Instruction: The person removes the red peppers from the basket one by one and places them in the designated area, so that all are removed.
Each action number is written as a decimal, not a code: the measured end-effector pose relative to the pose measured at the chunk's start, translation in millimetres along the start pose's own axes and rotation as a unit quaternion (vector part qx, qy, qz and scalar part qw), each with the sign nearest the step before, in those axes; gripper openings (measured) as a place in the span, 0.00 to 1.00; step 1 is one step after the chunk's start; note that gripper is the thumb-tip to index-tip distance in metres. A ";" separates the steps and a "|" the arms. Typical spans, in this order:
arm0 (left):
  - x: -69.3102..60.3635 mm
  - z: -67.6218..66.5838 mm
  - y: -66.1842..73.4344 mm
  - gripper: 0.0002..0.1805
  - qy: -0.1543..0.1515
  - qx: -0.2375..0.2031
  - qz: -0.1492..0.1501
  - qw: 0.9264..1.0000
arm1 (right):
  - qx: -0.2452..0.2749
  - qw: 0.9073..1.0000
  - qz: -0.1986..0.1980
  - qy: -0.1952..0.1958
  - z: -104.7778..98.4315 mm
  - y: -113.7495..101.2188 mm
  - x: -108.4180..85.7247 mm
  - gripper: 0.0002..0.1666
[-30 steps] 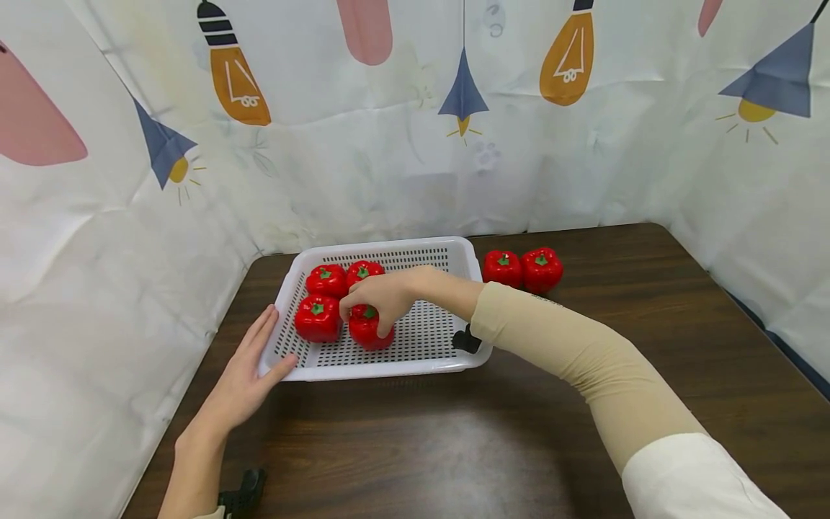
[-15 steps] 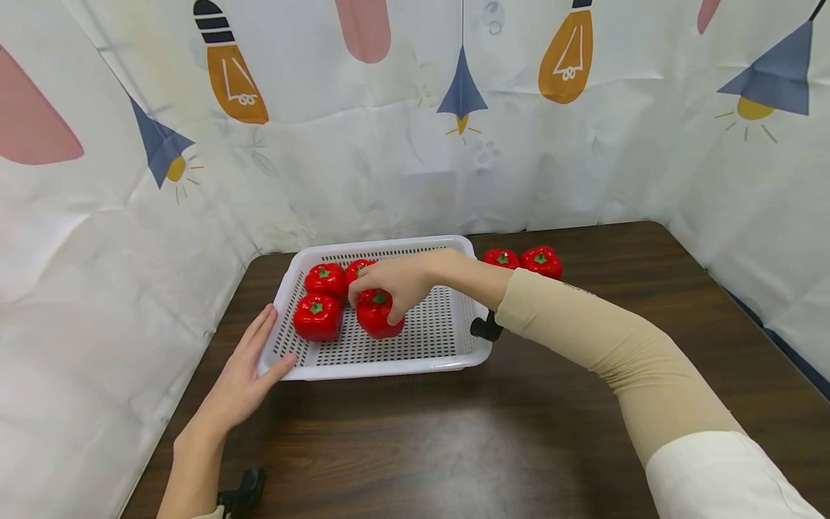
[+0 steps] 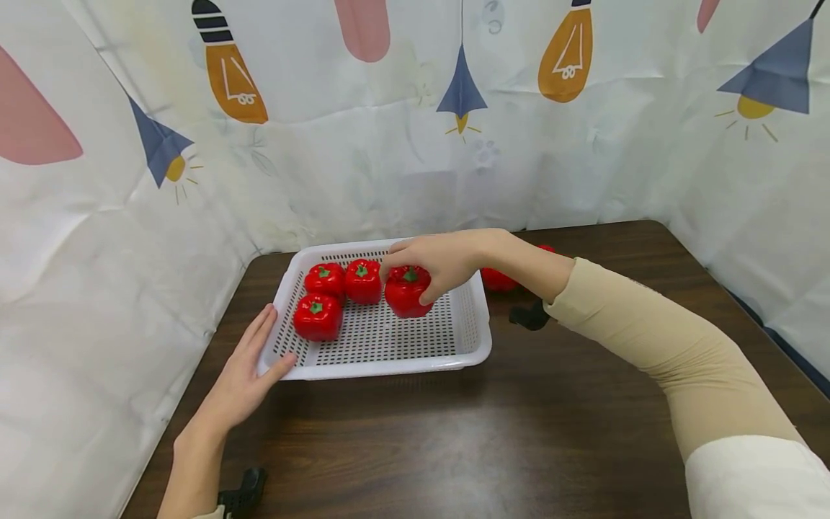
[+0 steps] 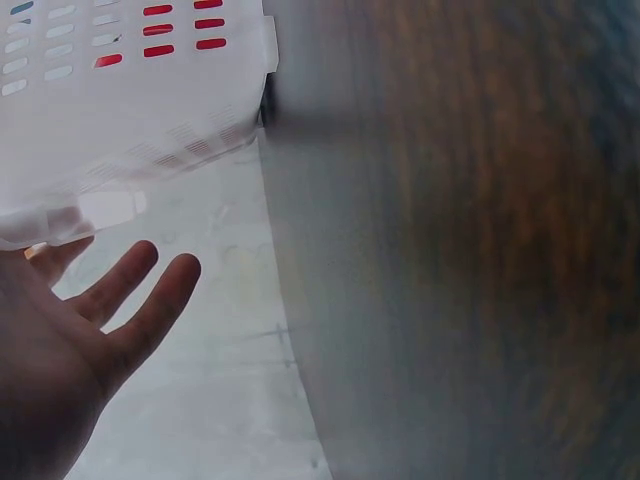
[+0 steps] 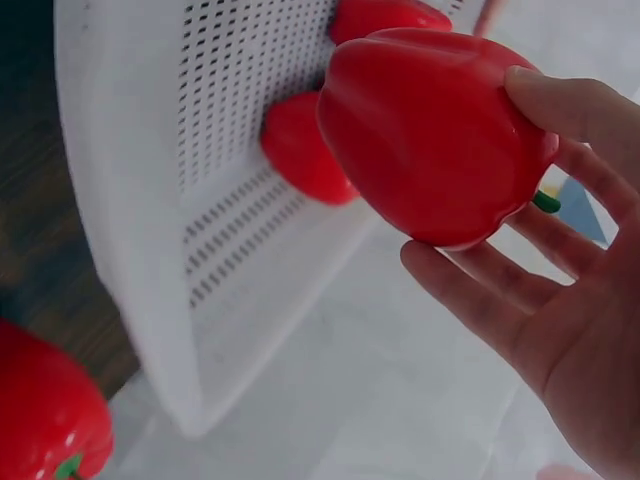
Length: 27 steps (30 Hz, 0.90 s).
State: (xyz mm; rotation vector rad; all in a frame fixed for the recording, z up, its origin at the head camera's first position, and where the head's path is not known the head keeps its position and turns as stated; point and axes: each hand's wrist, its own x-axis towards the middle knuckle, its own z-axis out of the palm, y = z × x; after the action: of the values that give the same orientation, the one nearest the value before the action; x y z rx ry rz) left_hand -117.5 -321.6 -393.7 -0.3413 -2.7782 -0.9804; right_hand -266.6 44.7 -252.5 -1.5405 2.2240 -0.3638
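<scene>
My right hand (image 3: 447,258) grips a red bell pepper (image 3: 406,295) by its top, thumb on one side and fingers on the other. In the right wrist view the held pepper (image 5: 430,140) appears raised over the white perforated basket (image 5: 130,240), its green stem towards the palm. Several red bell peppers lie in the left part of the basket (image 3: 389,373), among them a front one (image 3: 317,317) and a back one (image 3: 363,281). At the basket's left end my left hand (image 3: 238,378) rests against the rim, fingers extended, as the left wrist view also shows.
Beyond the basket's right end, red bell peppers (image 3: 498,280) on the dark wooden table (image 3: 454,447) are partly hidden by my right forearm. A patterned white cloth (image 3: 389,158) hangs behind the table and along its left side.
My right hand has lifted the bell pepper from the front of the basket and carried it to the right and back. My left hand has stayed put at the rim.
</scene>
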 end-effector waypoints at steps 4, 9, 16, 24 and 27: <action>-0.1 -0.6 0.7 0.48 0.000 -0.001 -0.001 1.000 | -0.004 1.000 0.009 0.021 -5.4 5.5 -18.4 0.41; -0.2 -0.7 1.0 0.48 -0.001 0.005 -0.004 1.000 | -0.009 0.998 0.028 0.048 -11.0 11.2 -44.0 0.38; 0.1 -0.4 1.3 0.48 0.001 0.007 -0.003 1.000 | -0.008 0.996 0.027 0.087 -19.8 22.1 -76.3 0.36; 0.7 -0.3 1.9 0.48 0.001 0.006 -0.004 1.000 | -0.006 0.990 0.046 0.131 -26.7 41.1 -114.2 0.33; 0.9 -0.6 2.3 0.49 -0.001 0.009 -0.007 1.000 | 0.004 0.988 0.058 0.144 -26.9 50.6 -128.2 0.32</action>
State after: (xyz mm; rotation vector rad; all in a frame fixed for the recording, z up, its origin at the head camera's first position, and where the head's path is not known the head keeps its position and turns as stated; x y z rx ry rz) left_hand -117.7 -320.0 -391.6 -0.3201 -2.7929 -0.9569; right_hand -281.9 182.0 -227.3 -1.4203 2.5143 -0.5921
